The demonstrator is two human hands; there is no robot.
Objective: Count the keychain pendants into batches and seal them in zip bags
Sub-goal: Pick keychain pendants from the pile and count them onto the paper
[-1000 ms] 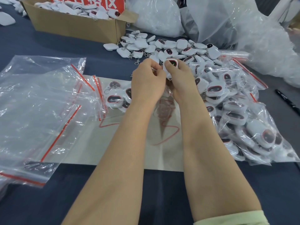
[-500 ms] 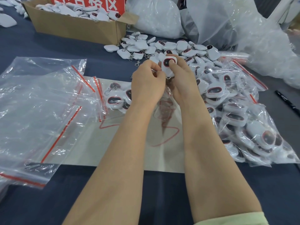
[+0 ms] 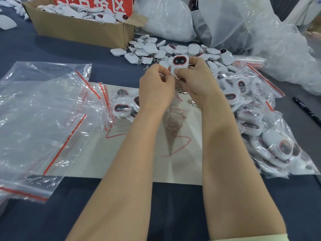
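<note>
Your right hand (image 3: pixel 196 80), pinching the robot-face pendant (image 3: pixel 179 62), has raised it toward twelve o'clock for counting; your left hand (image 3: pixel 156 89) curls its fingers, hold unseen.

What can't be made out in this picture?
All head view.
What the left hand pinches beside the held pendant: its fingers hide it.
Pendant count in the filled bags: overlap and glare.
The red sign's text: cut off by the top edge.
Red writing on the paper: forearms cover part.

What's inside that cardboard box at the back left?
The cardboard box holds a heap of white keychain pendants, a few showing dark faces. Its wall hides how deep the heap goes.
</note>
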